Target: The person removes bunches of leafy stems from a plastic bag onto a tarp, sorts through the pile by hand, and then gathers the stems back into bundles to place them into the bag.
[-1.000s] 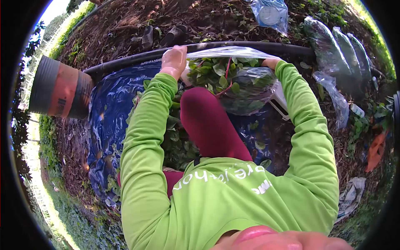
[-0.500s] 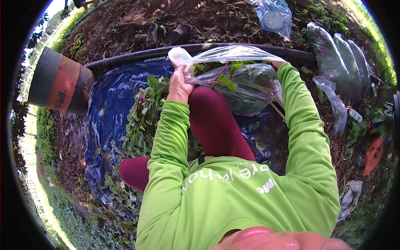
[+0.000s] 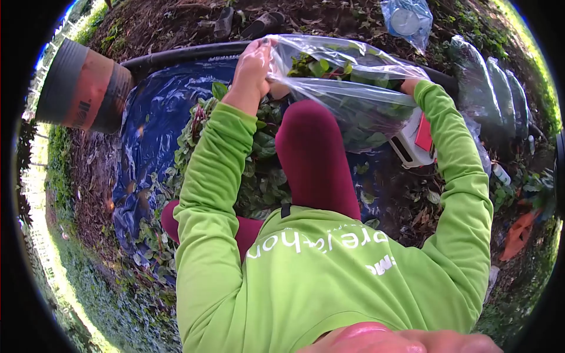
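Observation:
A clear plastic bag (image 3: 359, 109) is stretched between my two hands, its mouth spread wide. Leafy greens (image 3: 321, 67) with reddish stems show inside it. My left hand (image 3: 252, 67) is closed on the bag's left rim. At the opposite side, my right hand (image 3: 412, 83) grips the rim, its fingers partly hidden by the plastic. A white device with a red panel (image 3: 415, 144), perhaps a scale, sits by my right forearm, partly covered by the bag. Below my left hand, a heap of loose leafy stems (image 3: 259, 176) lies beside my raised knee.
A blue plastic sheet (image 3: 156, 135) is spread at left, bordered by a black pipe (image 3: 170, 59). A dark bucket with an orange band (image 3: 85, 86) stands at far left. Several filled clear bags (image 3: 482, 88) stand at right. A bagged round object (image 3: 406, 22) and sandals (image 3: 263, 25) lie beyond.
My hands have moved farther apart, and the bag's mouth has opened wider, showing the greens. My left hand has risen. More of the white and red device now shows.

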`<state>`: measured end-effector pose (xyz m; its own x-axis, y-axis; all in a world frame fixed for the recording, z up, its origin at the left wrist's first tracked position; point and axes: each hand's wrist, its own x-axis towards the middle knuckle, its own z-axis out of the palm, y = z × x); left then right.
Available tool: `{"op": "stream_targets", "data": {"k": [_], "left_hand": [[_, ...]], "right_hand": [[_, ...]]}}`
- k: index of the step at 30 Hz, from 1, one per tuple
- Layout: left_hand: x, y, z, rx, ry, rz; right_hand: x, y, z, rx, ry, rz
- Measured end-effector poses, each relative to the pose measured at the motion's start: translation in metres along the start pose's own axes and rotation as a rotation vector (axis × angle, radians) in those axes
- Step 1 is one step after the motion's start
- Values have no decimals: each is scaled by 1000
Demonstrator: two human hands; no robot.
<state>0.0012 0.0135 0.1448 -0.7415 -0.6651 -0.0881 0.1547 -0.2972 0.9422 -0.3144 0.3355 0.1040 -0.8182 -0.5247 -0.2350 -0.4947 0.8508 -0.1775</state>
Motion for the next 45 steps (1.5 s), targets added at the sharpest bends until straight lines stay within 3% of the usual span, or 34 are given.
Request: {"op": "stream_targets", "data": {"k": [2, 4, 6, 8, 10, 12, 15, 16, 18, 20, 22, 24, 26, 27, 28, 30, 32, 34, 37, 38, 40, 41, 42, 45], "left_hand": [[-5, 5, 3, 46, -19, 60], [-11, 27, -12, 234, -172, -79], [-20, 52, -43, 175, -260, -20], [-31, 68, -90, 258, -148, 30], [-50, 57, -146, 475, 47, 122], [-62, 19, -209, 592, 183, -164], [-78, -92, -288, 845, 108, -477], [-83, -138, -307, 1129, 109, -412], [-104, -181, -307, 1345, 172, -268], [-111, -235, -309, 1428, 504, -16], [-109, -245, -296, 1429, 637, 19], [-104, -227, -284, 1465, 647, -14], [-92, -214, -288, 1409, 828, 228], [-83, -206, -296, 1420, 892, 206], [-74, -201, -317, 1450, 871, 145], [-53, -183, -353, 1637, 884, 42], [-28, -152, -374, 1649, 690, -157], [10, -140, -411, 1701, 442, -457], [51, -124, -436, 1539, 191, -868], [55, -129, -437, 1563, 153, -882], [64, -178, -481, 1154, 112, -876], [60, -211, -502, 1033, 96, -605], [58, -217, -500, 1029, 86, -614], [31, -186, -467, 1065, 345, -505]], "right_hand": [[4, 2, 28, -196, 56, 114], [5, -3, 50, -318, 137, 165], [10, 19, 37, -317, 12, -27], [3, 20, -17, 56, -496, -92], [-49, -2, -46, 362, -367, -358], [-28, 32, -41, 38, -166, -563], [-98, -41, -68, -73, -18, -523], [-131, -85, -79, -21, 25, -561], [-183, -173, -82, 199, 116, -654], [-201, -230, -65, 386, 57, -826], [-188, -282, -35, 496, -187, -984], [-152, -326, 16, 395, -348, -1104], [-110, -357, 85, 229, -369, -1075], [-101, -364, 120, 32, -285, -1080], [-92, -372, 142, -164, -193, -1079], [-107, -378, 159, -593, -214, -1132], [-116, -373, 169, -437, -468, -1294], [-126, -377, 174, -334, -648, -1290], [-129, -370, 179, -270, -508, -1330], [-126, -370, 183, -271, -512, -1313], [-123, -369, 189, -441, -490, -1206], [-122, -370, 188, -442, -501, -1195], [-121, -372, 185, -408, -455, -1213], [-122, -374, 186, -333, -414, -1262]]}}
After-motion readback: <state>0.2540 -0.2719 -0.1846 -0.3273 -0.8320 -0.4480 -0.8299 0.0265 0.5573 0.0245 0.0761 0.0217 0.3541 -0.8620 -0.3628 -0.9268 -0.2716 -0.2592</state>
